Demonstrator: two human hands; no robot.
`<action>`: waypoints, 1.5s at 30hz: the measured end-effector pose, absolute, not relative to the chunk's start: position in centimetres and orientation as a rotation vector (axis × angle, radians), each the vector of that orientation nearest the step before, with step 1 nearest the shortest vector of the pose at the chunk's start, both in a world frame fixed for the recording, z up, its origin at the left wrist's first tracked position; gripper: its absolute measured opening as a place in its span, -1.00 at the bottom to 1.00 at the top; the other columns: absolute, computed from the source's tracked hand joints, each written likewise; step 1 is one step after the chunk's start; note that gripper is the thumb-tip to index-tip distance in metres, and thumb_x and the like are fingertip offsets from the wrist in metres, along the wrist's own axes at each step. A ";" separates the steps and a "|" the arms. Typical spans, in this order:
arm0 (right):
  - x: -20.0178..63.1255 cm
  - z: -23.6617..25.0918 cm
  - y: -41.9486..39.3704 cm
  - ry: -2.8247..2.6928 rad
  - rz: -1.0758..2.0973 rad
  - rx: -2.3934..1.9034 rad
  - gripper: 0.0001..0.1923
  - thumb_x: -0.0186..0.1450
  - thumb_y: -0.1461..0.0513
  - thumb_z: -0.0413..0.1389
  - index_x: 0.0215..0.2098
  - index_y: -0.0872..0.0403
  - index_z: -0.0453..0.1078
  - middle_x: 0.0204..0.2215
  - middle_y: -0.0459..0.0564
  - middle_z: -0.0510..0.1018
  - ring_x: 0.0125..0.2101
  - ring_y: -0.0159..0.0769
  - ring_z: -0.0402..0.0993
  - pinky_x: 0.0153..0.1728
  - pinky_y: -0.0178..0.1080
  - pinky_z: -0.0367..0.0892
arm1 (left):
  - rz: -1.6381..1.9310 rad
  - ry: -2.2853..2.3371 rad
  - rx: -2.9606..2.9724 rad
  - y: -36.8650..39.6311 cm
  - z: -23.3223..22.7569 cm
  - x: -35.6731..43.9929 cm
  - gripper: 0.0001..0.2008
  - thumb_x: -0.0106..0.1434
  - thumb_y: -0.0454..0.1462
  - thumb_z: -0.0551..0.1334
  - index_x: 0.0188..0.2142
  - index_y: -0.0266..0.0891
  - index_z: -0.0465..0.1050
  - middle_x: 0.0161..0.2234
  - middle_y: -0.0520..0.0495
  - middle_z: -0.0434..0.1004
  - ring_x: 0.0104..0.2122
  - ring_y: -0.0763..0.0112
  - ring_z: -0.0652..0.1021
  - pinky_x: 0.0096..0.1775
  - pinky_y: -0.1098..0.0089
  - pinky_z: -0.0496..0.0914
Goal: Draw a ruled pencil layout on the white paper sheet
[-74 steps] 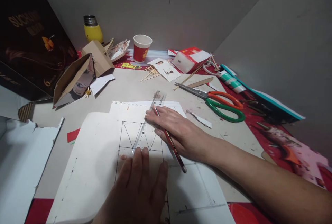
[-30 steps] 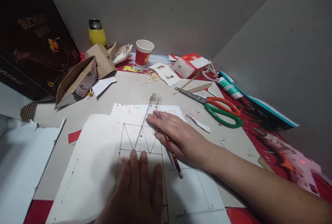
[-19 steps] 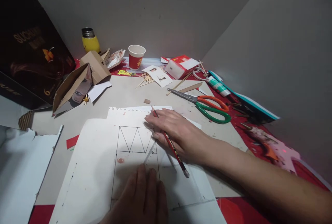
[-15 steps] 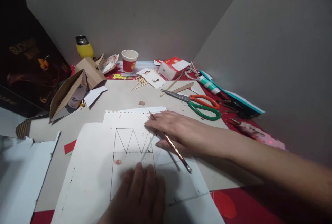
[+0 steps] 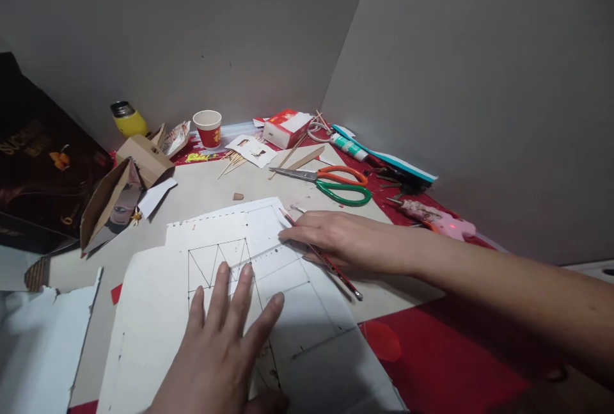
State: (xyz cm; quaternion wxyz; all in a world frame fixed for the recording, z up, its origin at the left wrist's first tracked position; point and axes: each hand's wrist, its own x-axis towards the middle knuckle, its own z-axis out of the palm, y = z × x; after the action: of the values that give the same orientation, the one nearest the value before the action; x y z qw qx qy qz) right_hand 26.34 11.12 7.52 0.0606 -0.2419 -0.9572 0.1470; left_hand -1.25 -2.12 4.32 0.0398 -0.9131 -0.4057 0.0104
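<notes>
My left hand [image 5: 215,343] lies with fingers spread over a white sheet of paper [image 5: 148,311] bearing a ruled drawing. Two of its fingertips reach the row of triangles [image 5: 206,263] near the top of that drawing. My right hand [image 5: 330,238] has a dark red pencil [image 5: 336,270] between its fingers, the sharpened tip pointing away to the upper left. What looks like a clear ruler [image 5: 263,254] runs across the paper between the two hands; whether the right fingers grip it, I cannot make out. More ruled lines show on the paper under the right forearm's side.
Scissors with orange and green handles [image 5: 336,183] lie beyond my right hand. Further back stand a paper cup [image 5: 208,129], a red-white box [image 5: 286,129] and a yellow bottle [image 5: 129,123]. A pink glue gun [image 5: 441,219] rests at right. Cut cardboard [image 5: 110,203] and a dark box [image 5: 43,158] fill the left.
My left hand has come forward and spread out over the drawing. The right hand, still with the pencil, has shifted slightly; a clear ruler shows more plainly. The camera view has turned right.
</notes>
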 end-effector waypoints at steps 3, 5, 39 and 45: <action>26.2 7.9 10.8 -2.915 0.419 -0.765 -0.64 0.44 0.34 0.01 0.17 0.13 0.41 -0.19 0.13 0.58 -0.19 -0.17 0.53 -0.16 -0.16 0.44 | 0.206 -1.402 -2.776 -1.8 5.6 -1.0 0.07 0.04 0.15 0.43 0.44 0.02 0.01 0.38 -0.54 0.03 0.29 -0.55 0.15 -0.01 -0.34 0.42; 26.3 8.0 10.7 -2.927 0.384 -0.769 -0.61 0.44 0.36 0.00 0.19 0.13 0.40 -0.17 0.14 0.59 -0.18 -0.17 0.54 -0.16 -0.17 0.44 | 0.339 -1.540 -2.727 -1.8 6.3 -1.0 -0.04 0.13 0.15 0.35 0.42 -0.04 0.09 0.36 -0.60 0.05 0.28 -0.54 0.14 0.00 -0.33 0.41; 27.7 8.1 11.7 -2.993 -0.029 -0.667 -0.60 0.36 0.42 0.01 0.13 0.08 0.37 -0.17 0.13 0.57 -0.15 -0.09 0.43 -0.13 -0.09 0.23 | 0.363 -2.020 -3.026 2.2 7.5 3.0 -0.97 0.31 -0.29 0.16 -0.28 -0.14 0.36 -0.28 -0.01 0.56 -0.30 0.17 0.63 -0.34 0.28 0.38; 26.4 8.5 14.1 -3.034 -0.137 -0.597 -0.60 0.34 0.42 -0.01 0.12 0.14 0.36 -0.14 0.16 0.54 -0.14 -0.05 0.42 -0.13 -0.04 0.22 | 0.166 -1.584 -2.963 1.5 5.7 3.2 -0.76 0.22 -0.45 0.15 -0.18 -0.18 0.49 -0.23 -0.06 0.61 -0.38 0.25 0.64 -0.49 0.35 0.45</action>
State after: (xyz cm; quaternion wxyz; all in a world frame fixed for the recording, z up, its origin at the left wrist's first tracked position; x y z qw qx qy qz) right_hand 26.41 14.12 8.51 0.0233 -0.1929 -0.9799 -0.0442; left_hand 3.18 1.54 5.67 -0.1111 -0.8753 -0.4680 0.0492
